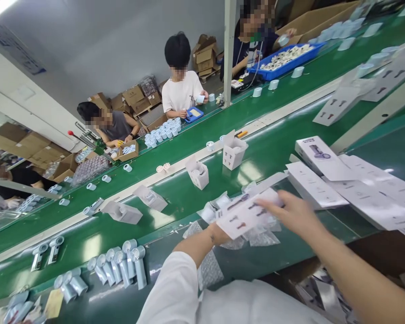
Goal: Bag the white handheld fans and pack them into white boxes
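Note:
Both my hands meet over the near edge of the green belt on a flat, unfolded white carton (pixel 246 213) printed with small product pictures. My right hand (pixel 295 216) grips its right end, fingers curled on it. My left hand (pixel 219 234) is mostly hidden under the carton's left end, only the wrist showing. Clear plastic bags (pixel 259 236) lie beneath the carton. A stack of the same flat cartons (pixel 357 189) lies to the right of my hands.
Opened white boxes (pixel 234 153) ride the green conveyor (pixel 175 189). Pale blue handheld fans (pixel 121 265) lie in rows at lower left. Across the belt three people work among small white cups (pixel 162 132), a blue tray (pixel 286 58) and brown cartons.

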Tool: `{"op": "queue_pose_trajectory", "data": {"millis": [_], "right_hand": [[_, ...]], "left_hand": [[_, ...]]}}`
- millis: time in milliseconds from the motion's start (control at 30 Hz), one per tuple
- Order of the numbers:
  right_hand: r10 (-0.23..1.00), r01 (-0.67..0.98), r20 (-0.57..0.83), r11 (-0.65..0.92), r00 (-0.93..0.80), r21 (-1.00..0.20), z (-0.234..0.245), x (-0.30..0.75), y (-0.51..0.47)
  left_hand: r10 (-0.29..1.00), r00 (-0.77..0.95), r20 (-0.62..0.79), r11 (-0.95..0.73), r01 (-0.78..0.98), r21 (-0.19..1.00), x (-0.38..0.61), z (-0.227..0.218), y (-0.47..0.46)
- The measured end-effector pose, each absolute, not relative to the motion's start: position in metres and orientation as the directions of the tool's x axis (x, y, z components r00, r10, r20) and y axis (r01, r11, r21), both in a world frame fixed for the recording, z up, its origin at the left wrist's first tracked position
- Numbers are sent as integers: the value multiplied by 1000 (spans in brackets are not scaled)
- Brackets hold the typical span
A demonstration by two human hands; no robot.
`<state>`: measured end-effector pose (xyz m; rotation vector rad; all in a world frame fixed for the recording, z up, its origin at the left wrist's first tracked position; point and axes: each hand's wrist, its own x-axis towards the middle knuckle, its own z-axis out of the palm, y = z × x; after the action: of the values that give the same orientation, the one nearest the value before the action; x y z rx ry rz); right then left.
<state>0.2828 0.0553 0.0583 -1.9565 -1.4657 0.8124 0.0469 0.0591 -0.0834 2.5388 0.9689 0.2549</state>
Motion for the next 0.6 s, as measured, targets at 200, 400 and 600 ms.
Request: {"op": "queue_pose_trajectory", "data": {"millis": [200, 400, 600], "right_hand": [[986, 819, 161, 64, 35, -570, 40, 218, 42], [981, 914, -2, 182, -196, -363, 44, 154, 38], [943, 816, 32, 304, -332, -492, 44, 103, 41]], "left_hand": [[582, 791, -187, -768, 611, 193, -22, -26, 47], [956, -21, 292, -227, 577, 784, -108, 49, 28], [907, -418, -54, -117, -372, 921, -93, 89, 7]]}}
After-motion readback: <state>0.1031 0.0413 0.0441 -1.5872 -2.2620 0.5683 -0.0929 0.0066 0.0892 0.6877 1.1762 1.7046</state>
